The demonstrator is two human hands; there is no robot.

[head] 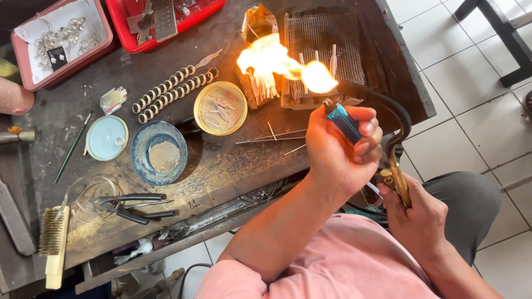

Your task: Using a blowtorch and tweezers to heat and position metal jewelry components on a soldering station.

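While flame hides the torch (382, 111) tip, hands grip it and a lighter (342, 120).

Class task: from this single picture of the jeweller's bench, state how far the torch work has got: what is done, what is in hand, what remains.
Done: the torch is lit; a flame blows from its nozzle. In hand: the left hand holds a blue lighter at the nozzle, the right hand grips the brass handle. Left: the metal pieces on the mesh show no glow yet.
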